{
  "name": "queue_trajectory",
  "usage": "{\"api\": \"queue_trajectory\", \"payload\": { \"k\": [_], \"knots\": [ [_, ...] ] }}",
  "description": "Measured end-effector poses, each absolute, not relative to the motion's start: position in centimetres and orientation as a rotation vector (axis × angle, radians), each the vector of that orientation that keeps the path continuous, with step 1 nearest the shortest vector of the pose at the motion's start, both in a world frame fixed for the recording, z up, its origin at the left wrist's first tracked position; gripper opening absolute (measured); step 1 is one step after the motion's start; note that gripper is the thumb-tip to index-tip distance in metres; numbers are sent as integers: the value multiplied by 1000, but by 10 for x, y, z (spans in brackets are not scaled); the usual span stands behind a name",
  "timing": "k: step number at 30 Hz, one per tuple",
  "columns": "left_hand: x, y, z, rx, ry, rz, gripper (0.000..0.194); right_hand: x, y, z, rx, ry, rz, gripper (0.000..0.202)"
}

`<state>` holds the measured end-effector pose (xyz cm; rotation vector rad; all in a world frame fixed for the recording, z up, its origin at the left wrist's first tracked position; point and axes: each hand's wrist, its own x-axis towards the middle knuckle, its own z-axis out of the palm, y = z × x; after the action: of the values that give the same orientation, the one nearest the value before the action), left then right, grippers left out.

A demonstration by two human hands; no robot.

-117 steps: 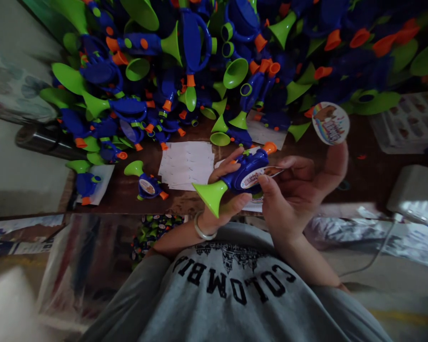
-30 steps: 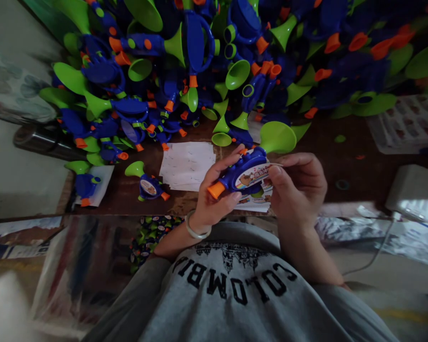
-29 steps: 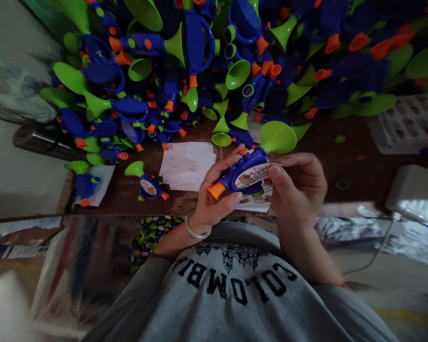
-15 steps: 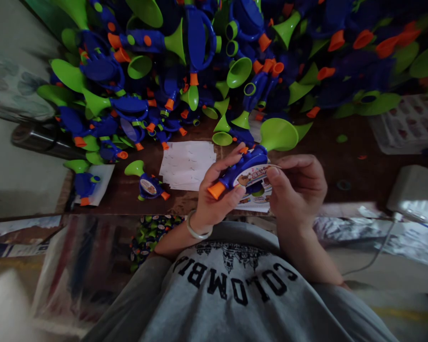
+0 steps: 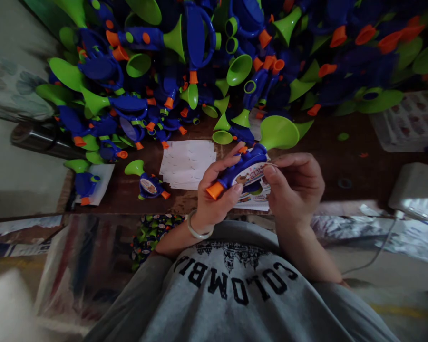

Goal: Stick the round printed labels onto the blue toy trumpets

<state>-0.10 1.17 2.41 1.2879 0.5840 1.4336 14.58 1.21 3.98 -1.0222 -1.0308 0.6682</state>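
My left hand [image 5: 219,183] is wrapped round a blue toy trumpet [image 5: 239,167] with an orange mouthpiece and a green bell that points away to the right. On the trumpet's flat side lies an oval printed sticker [image 5: 248,174]. Its right end is pinched between the thumb and forefinger of my right hand [image 5: 295,190]; most of its left part sits against the blue plastic. Beneath the hands, partly hidden, is a sheet of printed stickers [image 5: 253,205]. A toy trumpet with an oval sticker [image 5: 149,186] lies on the table to the left.
A large heap of toy trumpets [image 5: 121,104] covers the back of the table. White paper sheets [image 5: 188,164] lie left of my hands. A dark metal flask [image 5: 39,140] is at far left, a white box with a cable [image 5: 415,192] at right, and a bin of trumpets [image 5: 153,235] below the edge.
My right hand has shifted very slightly left, its thumb still at the sticker's right end. The trumpet in my left hand has hardly moved.
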Motion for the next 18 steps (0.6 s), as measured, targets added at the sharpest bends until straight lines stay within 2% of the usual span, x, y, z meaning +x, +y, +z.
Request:
{"api": "queue_trajectory", "payload": {
  "k": [9,18],
  "knots": [
    [0,9,23,1446,577,1492,44,145,11,49,-1094,-1209,424,12],
    [-1,8,17,1497,585,1505,44,143,10,49,-1113,-1240,382,11]
  ]
}}
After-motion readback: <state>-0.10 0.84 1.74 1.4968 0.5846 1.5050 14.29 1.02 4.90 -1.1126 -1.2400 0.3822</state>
